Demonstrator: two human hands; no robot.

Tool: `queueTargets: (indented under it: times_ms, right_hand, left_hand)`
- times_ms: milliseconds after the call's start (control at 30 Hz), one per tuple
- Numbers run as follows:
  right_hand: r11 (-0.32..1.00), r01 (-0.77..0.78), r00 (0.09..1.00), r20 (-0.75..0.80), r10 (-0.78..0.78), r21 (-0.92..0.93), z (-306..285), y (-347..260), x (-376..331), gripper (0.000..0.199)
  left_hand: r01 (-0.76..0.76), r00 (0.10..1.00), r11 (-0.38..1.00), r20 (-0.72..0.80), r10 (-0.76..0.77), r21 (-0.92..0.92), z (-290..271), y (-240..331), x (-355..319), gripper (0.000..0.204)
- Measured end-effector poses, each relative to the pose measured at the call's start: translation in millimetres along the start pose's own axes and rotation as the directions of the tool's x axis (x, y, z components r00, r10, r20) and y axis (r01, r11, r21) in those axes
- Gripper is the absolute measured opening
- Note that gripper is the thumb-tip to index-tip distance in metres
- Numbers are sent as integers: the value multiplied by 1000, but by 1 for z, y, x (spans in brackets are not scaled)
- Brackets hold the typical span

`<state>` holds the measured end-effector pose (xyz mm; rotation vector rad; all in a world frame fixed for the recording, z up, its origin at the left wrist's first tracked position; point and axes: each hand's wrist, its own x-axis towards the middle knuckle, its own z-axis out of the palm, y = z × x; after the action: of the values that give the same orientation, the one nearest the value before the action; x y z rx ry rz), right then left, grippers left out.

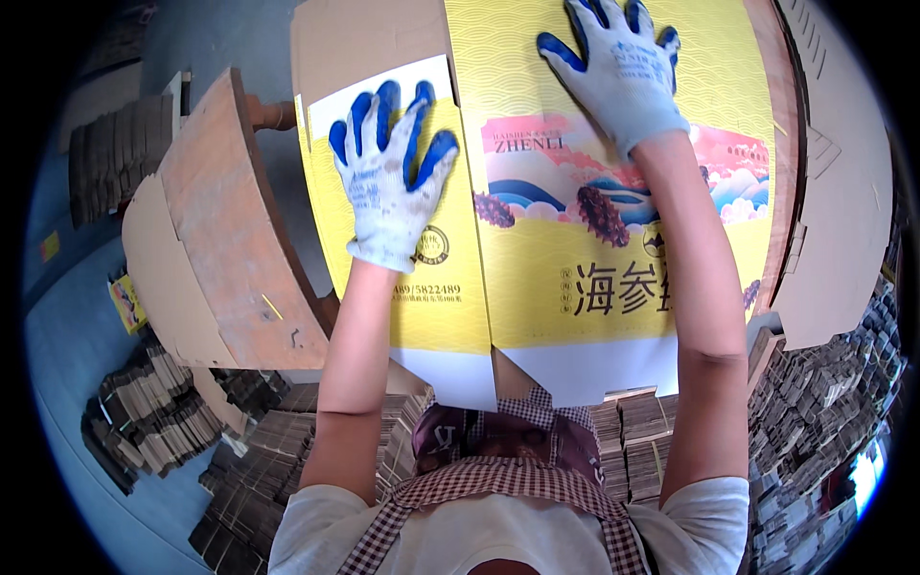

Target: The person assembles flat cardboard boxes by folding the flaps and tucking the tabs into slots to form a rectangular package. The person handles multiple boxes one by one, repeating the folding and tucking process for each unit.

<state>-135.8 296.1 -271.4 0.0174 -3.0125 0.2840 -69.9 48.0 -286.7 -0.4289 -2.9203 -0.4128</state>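
A large flat cardboard box blank (537, 287), printed yellow with a pink and blue wave picture, lies in front of me, its near white edge close to my apron. My left hand (388, 172), in a white glove with blue fingertips, rests spread on the narrower left panel. Farther off, my right hand (623, 72) in a matching glove lies flat with spread fingers on the wide right panel. Neither hand grips anything. Slots separate the panels at the near edge, and plain brown cardboard (369, 38) shows past the far left of the print.
Left of the blank stands a worn wooden board (240, 220) with brown cardboard (158, 278) beside it. More brown cardboard (834, 192) lies to the right. Bundled cardboard stacks (163, 412) sit low on the left, with further stacks (815, 412) at the lower right.
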Motion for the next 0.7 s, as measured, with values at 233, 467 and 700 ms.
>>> queueTargets:
  times_ms: [233,467,700]
  right_hand:
    - [995,86,996,-28,-84,56,21,-7,65,63]
    - [972,233,967,-115,-228,31,40,17,79,65]
    - [975,221,967,-135,-216,23,45,19,79,69]
  left_hand:
    - [-29,999,999,-40,30,25,20,-13,51,51]
    - [-7,996,998,-90,1,-65,17,-16,64,38]
    - [6,993,992,-115,-20,-126,28,-20,60,38]
